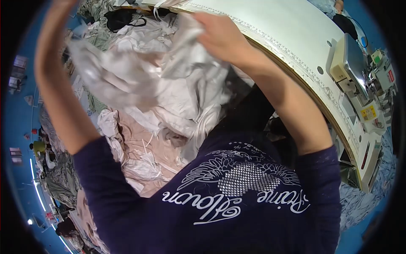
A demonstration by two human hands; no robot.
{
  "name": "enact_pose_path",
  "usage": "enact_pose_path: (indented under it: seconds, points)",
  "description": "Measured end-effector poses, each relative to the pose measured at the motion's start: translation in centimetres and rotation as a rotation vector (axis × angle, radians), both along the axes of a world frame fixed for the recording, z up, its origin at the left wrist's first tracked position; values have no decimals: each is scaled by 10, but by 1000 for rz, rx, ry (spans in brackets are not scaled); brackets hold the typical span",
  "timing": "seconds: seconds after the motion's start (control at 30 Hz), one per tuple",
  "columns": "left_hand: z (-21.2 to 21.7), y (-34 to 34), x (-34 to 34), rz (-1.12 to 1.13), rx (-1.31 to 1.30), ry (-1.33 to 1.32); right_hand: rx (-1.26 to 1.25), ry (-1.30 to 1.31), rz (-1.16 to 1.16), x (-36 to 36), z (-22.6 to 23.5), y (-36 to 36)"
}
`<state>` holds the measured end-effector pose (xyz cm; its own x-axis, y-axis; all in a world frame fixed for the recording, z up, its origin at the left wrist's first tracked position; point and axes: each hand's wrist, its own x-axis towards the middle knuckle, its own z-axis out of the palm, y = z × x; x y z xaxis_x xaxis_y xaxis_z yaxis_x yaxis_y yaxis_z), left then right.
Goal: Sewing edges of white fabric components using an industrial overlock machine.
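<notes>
A crumpled white cloth (192, 84) hangs in front of me, its left part smeared by motion. My right hand (215, 36) is closed on its upper edge, near the rim of the white table. The fingers are bent over the fabric, and their tips are partly hidden. My left forearm (59, 93) reaches up the left side to the top edge of the picture, where the hand is cut off. Below the raised cloth lies a heap of white and pale pink fabric (137, 122).
A white sewing table (292, 29) with a ruler strip along its edge curves around my right side. On it stands a sewing machine (353, 67). A black strappy item (120, 20) lies on the heap at the far left. Grey fabric piles (61, 178) line the left.
</notes>
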<state>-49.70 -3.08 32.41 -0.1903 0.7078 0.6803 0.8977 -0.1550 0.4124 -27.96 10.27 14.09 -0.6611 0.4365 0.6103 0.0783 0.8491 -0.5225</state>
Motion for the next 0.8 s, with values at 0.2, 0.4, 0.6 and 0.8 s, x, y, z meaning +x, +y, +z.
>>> enact_pose_path:
  seconds: [0.2, 0.4, 0.6, 0.8]
  points:
    - [-85, -6, 32, -285, -382, -78, 261, -84, 44, 0, 97, -20]
    - [-27, -62, 2, 87, 164, -373, -133, -390, 32, -38, -40, -9]
    - [4, -73, -30, 132, 103, -294, -339, -454, -67, -7, -148, -6]
    - [26, -51, -67, 122, 41, -242, 70, -627, -693, 123, 36, 101]
